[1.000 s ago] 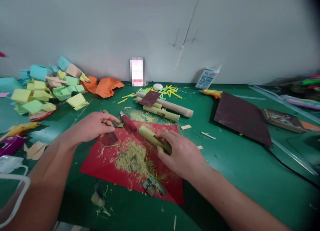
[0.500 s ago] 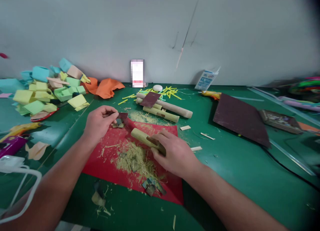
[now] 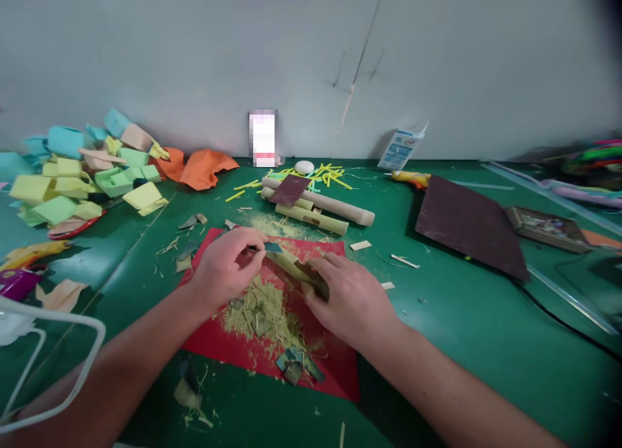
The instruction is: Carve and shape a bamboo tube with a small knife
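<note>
My right hand (image 3: 352, 296) is wrapped round a short bamboo tube (image 3: 283, 261) with an opening cut in its side. A small dark piece of sandpaper (image 3: 273, 247) is pinched in the fingers of my left hand (image 3: 228, 263), against the tube's far left end. Under both hands lies a sheet of red paper (image 3: 208, 335). Heaped on it are bamboo dust and shavings (image 3: 262, 309), with dark sandpaper scraps (image 3: 294, 364) near its front edge. My right fingers partly hide the tube's near end.
Behind are more bamboo pieces (image 3: 335, 208) with a sandpaper square (image 3: 290, 190) on top, and yellow strips (image 3: 328, 175). A large brown sheet (image 3: 469, 224) lies right. Folded papers (image 3: 72, 182) pile up left; a white cable (image 3: 92, 364) crosses by my left forearm. A lit phone (image 3: 263, 137) leans on the wall.
My left hand has moved right with the sandpaper, from beside the tube onto its end. Scraps at the paper's left edge now show. The right hand still holds the tube, almost unmoved.
</note>
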Motion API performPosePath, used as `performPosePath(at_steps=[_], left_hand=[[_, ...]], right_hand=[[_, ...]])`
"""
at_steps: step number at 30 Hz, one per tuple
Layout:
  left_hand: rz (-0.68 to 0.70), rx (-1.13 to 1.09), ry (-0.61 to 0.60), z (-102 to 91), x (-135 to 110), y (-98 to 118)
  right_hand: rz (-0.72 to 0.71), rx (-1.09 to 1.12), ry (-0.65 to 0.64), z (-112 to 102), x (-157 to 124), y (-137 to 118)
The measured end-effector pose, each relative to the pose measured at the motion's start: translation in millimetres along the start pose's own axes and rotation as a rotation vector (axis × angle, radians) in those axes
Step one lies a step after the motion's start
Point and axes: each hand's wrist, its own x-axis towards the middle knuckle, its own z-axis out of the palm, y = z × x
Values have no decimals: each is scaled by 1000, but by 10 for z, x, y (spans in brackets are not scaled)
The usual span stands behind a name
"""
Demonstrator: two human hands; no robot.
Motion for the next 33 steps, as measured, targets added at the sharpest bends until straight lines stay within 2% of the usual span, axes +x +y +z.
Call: performPosePath(at_steps=[6, 10, 16, 22, 28, 33], left_hand=[[157, 88, -114, 104, -27, -36], [148, 64, -195, 170, -66, -58], [231, 74, -127, 183, -41, -53], [225, 98, -172, 186, 1, -70], [257, 95, -125, 194, 24, -79], [326, 65, -183, 208, 13, -77]], right_hand=[[57, 56, -67, 64, -4, -36], [64, 78, -79, 99, -10, -52], [58, 44, -70, 96, -17, -52], [54, 38, -60, 89, -13, -65], [56, 58, -50, 101, -9, -71], [26, 62, -39, 122, -10, -62]])
